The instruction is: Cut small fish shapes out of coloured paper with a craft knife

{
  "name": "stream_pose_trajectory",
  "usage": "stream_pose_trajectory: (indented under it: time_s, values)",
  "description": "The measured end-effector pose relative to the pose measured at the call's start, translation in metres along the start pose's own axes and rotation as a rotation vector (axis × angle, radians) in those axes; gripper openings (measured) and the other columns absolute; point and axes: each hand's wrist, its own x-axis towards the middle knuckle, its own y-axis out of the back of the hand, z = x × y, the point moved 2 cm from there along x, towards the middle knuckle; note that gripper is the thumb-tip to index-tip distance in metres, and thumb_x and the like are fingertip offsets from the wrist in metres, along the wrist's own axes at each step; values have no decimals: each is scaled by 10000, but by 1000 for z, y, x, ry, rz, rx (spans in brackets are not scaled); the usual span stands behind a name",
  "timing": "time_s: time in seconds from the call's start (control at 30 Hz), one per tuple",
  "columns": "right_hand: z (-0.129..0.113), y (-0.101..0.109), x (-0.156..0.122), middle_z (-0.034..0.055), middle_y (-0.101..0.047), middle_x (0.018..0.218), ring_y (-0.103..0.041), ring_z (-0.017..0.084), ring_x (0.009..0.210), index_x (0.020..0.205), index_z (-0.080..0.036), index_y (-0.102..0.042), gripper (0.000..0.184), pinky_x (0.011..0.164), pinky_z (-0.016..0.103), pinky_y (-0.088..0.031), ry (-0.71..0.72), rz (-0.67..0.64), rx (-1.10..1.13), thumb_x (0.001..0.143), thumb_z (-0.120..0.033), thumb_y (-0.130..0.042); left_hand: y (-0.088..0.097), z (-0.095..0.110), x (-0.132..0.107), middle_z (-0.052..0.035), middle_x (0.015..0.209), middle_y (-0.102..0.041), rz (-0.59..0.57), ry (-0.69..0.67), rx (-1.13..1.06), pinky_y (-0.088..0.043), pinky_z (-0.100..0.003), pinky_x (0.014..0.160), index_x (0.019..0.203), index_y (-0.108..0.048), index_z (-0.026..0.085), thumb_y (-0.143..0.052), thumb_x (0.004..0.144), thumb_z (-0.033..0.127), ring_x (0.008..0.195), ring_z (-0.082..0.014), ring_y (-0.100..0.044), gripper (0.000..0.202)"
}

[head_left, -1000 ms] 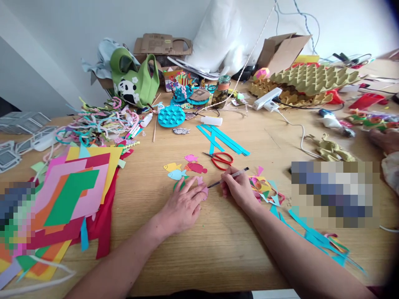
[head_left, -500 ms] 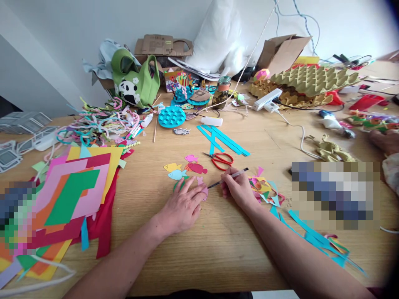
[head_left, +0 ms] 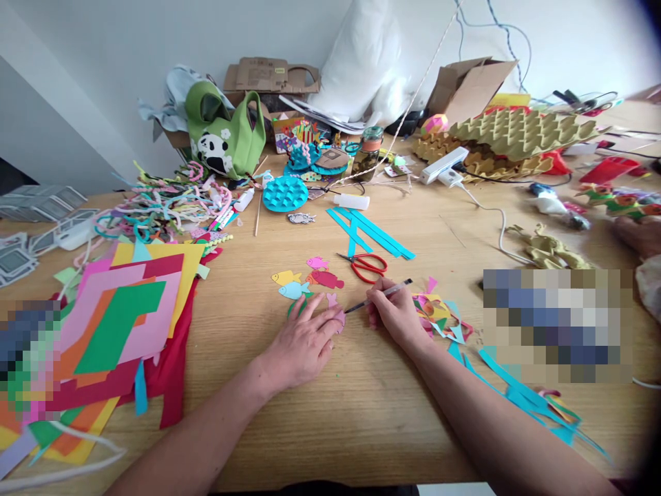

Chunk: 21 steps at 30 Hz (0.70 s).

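Observation:
My left hand lies flat on the wooden table, fingers spread, pressing down a small pink paper cut-out. My right hand pinches a thin pen, whose tip touches the pink piece. Just beyond my fingers lie paper fish: a yellow one, a light blue one, a red one and a small pink one. Red-handled scissors rest behind the pen.
A stack of coloured paper sheets lies at the left, pipe cleaners behind it. Blue paper strips and a glue bottle lie farther back. Paper scraps sit at the right. Another person's hand shows at the right edge.

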Motion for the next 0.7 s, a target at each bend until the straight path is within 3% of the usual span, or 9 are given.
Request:
stream_pose_trajectory:
  time_s: [0.7]
  values:
    - [0,1,0,-70,-522,437,-465,95,298,620,-225,-437,154,285,184,-360,15,1,-2,727,-249,-545,0,-1,0,-6,1442,-506,8,-5,9,-184,-520,1171,1326,-515,233,-465,928,184,1436,-271,-222,403]
